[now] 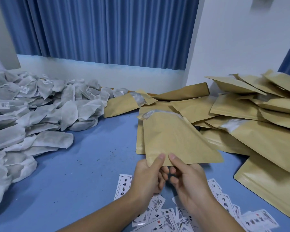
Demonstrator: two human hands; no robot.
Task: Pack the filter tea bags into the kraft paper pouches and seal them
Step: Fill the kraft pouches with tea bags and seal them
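Observation:
A kraft paper pouch (176, 139) is held up over the blue table, its clear-lined mouth pointing away from me. My left hand (149, 174) pinches its near bottom edge, thumb on top. My right hand (187, 178) pinches the same edge just to the right, thumb on top too. A big heap of white filter tea bags (33, 114) covers the left side of the table. A pile of more kraft pouches (251, 114) lies at the right and behind the held one.
Printed paper labels (166, 215) with black characters lie scattered on the blue table (84, 173) under my wrists. Small tea crumbs dot the table's middle. A blue curtain (107, 30) and a white wall close off the back.

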